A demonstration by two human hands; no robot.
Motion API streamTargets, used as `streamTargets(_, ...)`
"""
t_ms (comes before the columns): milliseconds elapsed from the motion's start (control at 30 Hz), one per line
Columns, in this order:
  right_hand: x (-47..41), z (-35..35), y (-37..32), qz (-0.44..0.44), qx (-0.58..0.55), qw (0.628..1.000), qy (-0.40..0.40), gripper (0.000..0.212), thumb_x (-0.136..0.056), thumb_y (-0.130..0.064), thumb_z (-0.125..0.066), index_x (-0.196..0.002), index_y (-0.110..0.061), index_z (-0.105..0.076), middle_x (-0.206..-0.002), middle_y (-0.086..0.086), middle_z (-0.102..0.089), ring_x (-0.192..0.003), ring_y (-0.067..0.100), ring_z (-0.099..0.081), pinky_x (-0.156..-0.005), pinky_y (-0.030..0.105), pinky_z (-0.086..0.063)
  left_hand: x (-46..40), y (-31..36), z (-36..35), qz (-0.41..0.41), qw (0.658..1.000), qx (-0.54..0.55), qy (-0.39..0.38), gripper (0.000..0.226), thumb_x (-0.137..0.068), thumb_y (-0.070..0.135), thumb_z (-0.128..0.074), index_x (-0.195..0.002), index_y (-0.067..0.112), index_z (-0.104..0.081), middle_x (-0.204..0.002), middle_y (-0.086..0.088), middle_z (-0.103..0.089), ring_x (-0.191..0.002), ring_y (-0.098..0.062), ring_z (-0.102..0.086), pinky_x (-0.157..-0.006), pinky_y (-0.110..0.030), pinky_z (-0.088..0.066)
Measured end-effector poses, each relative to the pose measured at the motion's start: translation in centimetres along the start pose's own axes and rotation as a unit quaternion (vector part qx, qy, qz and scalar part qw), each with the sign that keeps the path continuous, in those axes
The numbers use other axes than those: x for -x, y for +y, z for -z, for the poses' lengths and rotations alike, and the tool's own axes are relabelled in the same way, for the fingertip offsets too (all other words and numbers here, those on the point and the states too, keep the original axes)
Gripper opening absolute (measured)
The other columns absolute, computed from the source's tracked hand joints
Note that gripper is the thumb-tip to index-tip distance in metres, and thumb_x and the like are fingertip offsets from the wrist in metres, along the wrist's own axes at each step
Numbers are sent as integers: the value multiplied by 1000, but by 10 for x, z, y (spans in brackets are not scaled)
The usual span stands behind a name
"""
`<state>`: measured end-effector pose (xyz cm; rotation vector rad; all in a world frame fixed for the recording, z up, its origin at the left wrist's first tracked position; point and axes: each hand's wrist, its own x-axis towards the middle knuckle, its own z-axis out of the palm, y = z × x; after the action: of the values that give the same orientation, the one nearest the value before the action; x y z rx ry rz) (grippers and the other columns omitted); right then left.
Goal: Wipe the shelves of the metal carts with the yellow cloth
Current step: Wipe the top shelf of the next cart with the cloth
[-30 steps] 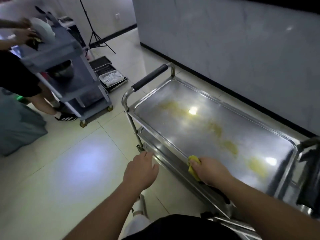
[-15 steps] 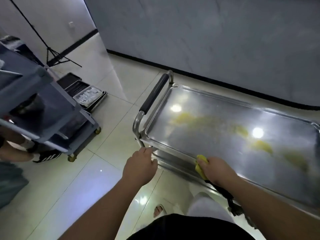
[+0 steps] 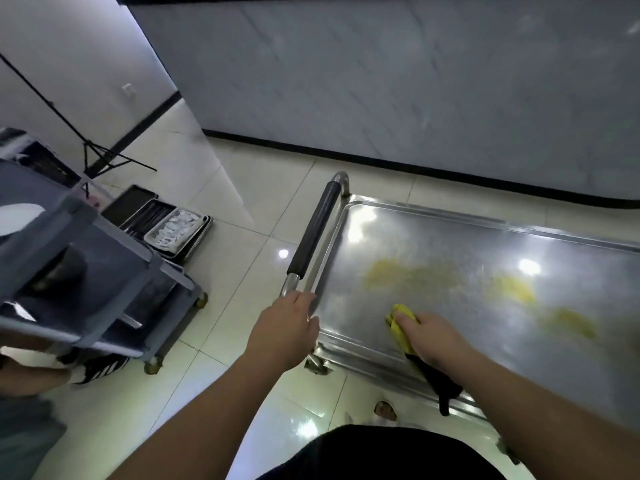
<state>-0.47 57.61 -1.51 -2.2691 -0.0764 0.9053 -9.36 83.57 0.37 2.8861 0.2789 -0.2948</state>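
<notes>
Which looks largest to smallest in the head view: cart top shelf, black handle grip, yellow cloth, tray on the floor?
1. cart top shelf
2. and 3. black handle grip and tray on the floor look alike; the tray lies farther off, so unsure.
4. yellow cloth, mostly under the right hand.

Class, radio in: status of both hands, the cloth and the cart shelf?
Left hand grips cart corner. Right hand presses cloth on top shelf. Yellow smears not yet wiped. Nothing in the way.
</notes>
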Motion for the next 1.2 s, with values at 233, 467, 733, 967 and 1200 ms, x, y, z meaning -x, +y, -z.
streamTargets(233,-39,-10,0,-42,12,999,9,61,-105,-63,-33,-116,-13,-68,-110,11,-68,-91,25,-59,-88,36,-46,-58,-15,10,-42,999,-9,8,44,-105,40,-44,-146,24,-50,-143,3,-55,-123,-19,-56,-102,-37,-48)
streamTargets(467,-63,-43,-11,-60,-38,996,62,47,-105,-59,-38,-112,-21,-65,-98,-1,-66,-92,21,-62,-79,34,-47,-147,-24,10,-165,986,-22,23,51,-105,46,-35,-148,23,-50,-151,3,-50,-141,-18,-44,-117,-38,-35)
streamTargets(733,-123,-93,-53,-59,-10,991,122,59,-98,-75,-25,-103,-28,-61,-88,-6,-64,-82,20,-64,-81,45,-56,-233,-44,-11,-306,950,-52,-31,54,-109,49,-31,-159,29,-37,-171,5,-23,-160,-11,-3,-128,-32,4)
streamTargets(967,-172,-157,-76,62,158,962,212,43,-104,-49,-33,-125,-21,-59,-108,1,-64,-95,27,-58,-76,42,-47,-243,-52,-28,-314,949,-24,-30,61,-106,54,-19,-159,30,-38,-168,8,-31,-159,-7,-9,-130,-37,-3)
streamTargets(1200,-146,-244,-44,153,208,953,160,56,-106,-46,-44,-157,-26,-35,-165,-5,-38,-155,24,-29,-121,46,-25,-244,-53,-32,-319,947,-25,-14,59,-107,52,-23,-158,27,-40,-165,8,-37,-158,-8,-16,-129,-39,-9)
